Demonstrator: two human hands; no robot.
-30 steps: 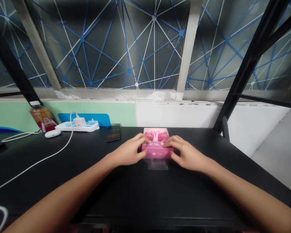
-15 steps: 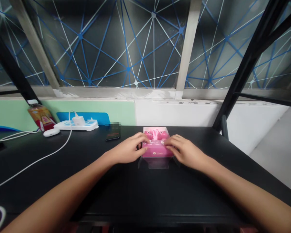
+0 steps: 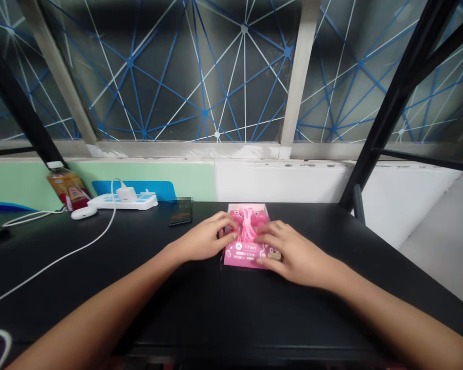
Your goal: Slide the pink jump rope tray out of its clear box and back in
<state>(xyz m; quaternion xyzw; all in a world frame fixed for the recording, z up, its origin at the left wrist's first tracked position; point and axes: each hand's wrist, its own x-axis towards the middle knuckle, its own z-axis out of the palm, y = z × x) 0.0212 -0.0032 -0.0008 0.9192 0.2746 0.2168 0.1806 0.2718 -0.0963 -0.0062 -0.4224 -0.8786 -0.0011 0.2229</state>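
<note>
A small pink box (image 3: 230,206) stands on the black desk in front of me, open on top. Inside it lies a looped bundle of pink cord (image 3: 248,226) between two darker pink pieces shaped like animal heads. A pink printed card panel (image 3: 247,254) with white lettering covers the box's near end; whether it is joined to the box I cannot tell. My left hand (image 3: 206,237) grips the left side of the box, thumb near the cord. My right hand (image 3: 293,249) has its fingers over the right side and its thumb on the panel.
At the back left are a drink bottle (image 3: 67,186), a white case (image 3: 84,213) and a white power strip (image 3: 142,202) with a charger and cable (image 3: 85,245). A dark phone (image 3: 180,213) lies left of the box. Black frame posts (image 3: 378,139) rise at both sides before the window.
The printed card panel has moved toward me and tilted up, uncovering more of the pink cord. My right hand has shifted slightly nearer with it; my left hand has stayed put.
</note>
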